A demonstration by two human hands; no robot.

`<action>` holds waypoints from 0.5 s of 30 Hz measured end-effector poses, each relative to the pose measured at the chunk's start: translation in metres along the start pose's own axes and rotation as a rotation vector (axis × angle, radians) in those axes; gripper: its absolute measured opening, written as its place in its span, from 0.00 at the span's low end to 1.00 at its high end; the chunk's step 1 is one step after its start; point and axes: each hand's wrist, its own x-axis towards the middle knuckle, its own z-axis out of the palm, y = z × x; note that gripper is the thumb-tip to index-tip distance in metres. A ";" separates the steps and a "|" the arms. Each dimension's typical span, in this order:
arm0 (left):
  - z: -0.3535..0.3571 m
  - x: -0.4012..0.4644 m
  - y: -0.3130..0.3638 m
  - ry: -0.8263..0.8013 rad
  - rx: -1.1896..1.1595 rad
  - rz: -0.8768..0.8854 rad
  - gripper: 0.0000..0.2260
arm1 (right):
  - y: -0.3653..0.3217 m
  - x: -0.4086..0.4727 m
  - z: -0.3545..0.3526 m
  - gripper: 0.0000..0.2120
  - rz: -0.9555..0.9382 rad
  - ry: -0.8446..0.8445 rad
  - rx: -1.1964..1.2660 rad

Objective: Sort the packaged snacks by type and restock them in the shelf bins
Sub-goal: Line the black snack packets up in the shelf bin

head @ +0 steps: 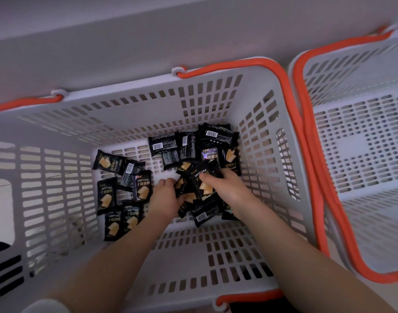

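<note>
Both my arms reach down into a white slotted basket (pixel 58 177) with orange handles. Several black DRYCAKE snack packets lie on its floor, some at the left (pixel 106 195) and a heap at the back right (pixel 216 136). My left hand (pixel 165 197) grips a bunch of packets (pixel 182 188) from the left side. My right hand (pixel 227 188) holds the same bunch from the right, its thumb lying across the front of one packet (pixel 202 184). Further packets lie under and below the hands (pixel 203 215).
A second white slotted basket (pixel 362 154) with orange handles stands close on the right, nothing visible inside it. A pale shelf wall (pixel 148 30) runs behind both baskets. The near rim of the first basket (pixel 238 299) is at the bottom.
</note>
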 end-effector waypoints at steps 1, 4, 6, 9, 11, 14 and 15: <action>-0.002 0.001 0.000 -0.027 -0.034 -0.022 0.22 | -0.001 0.000 0.000 0.15 -0.005 0.003 0.007; -0.016 0.000 -0.004 -0.073 -0.106 0.003 0.23 | -0.006 -0.002 -0.003 0.13 -0.011 0.013 0.098; -0.031 -0.006 -0.006 -0.067 -0.079 0.130 0.24 | -0.008 -0.008 -0.008 0.12 0.015 0.015 0.183; -0.074 -0.020 0.000 -0.105 -0.026 0.325 0.27 | -0.018 -0.027 -0.019 0.21 0.064 0.061 0.285; -0.110 -0.034 0.006 -0.118 0.021 0.409 0.28 | -0.029 -0.046 -0.025 0.21 0.013 0.085 0.264; -0.163 -0.064 0.020 -0.062 0.161 0.560 0.30 | -0.055 -0.087 -0.030 0.11 -0.121 0.091 0.215; -0.179 -0.077 0.023 -0.043 0.204 0.601 0.30 | -0.064 -0.102 -0.030 0.10 -0.161 0.085 0.187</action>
